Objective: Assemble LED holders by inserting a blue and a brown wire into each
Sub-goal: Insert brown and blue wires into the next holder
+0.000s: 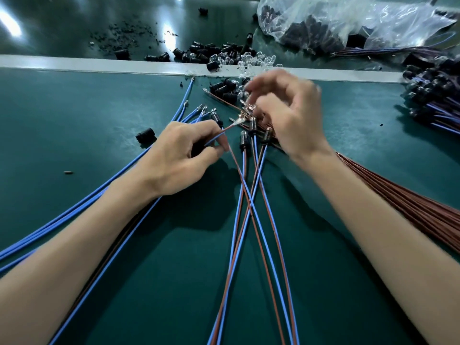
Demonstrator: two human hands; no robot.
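Left hand (183,155) pinches blue wire (212,139) and brown wire (236,165) together, presumably for insertion; right hand (286,115), blurred over holders (224,88), grip indeterminate.

The table (74,108) is dark teal, crossed by a pale grey strip (99,66) in the upper frame. Blue wires (49,224) lower left, brown wires (410,207) right. Holders (204,52) black, bag (348,16) clear.
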